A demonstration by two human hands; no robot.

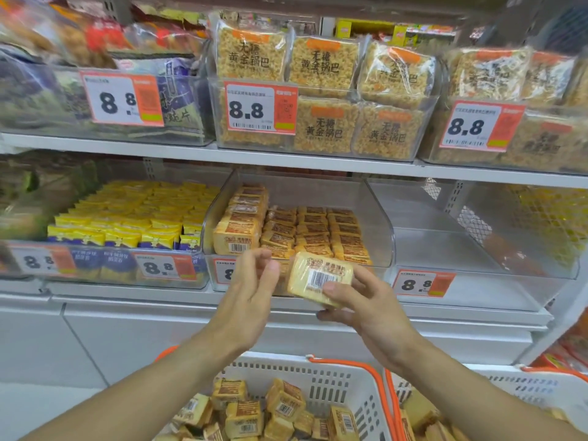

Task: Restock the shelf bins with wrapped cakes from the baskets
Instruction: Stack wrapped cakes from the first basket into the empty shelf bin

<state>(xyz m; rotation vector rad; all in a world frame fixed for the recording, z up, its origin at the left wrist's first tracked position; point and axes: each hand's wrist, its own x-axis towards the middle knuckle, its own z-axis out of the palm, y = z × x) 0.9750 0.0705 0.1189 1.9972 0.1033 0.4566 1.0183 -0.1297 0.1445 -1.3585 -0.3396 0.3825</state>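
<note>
From the head view, the right hand is pinching a wrapped cake between thumb on its barcode face and fingers curled beneath, holding it just in front of the clear shelf bin, while the left hand is hovering beside the cake's left edge with fingers loosely spread and holding nothing that I can see. The cake is looking like a light, squarish sponge slab in glossy film (likely slippery, and soft enough to dent under a hard squeeze), so gripping it across the flat faces or the short edges with gentle pressure seems the safest way. The bin is showing thin, see-through plastic walls with a rounded front lip, and it is holding neat rows of the same orange-brown labelled cakes, stacked higher at the left and lower at the front right, where a gap seems to be waiting. Below, a white slotted basket with an orange handle is carrying a loose jumble of more cakes, and a second basket is sitting just beside it to the right.
</note>
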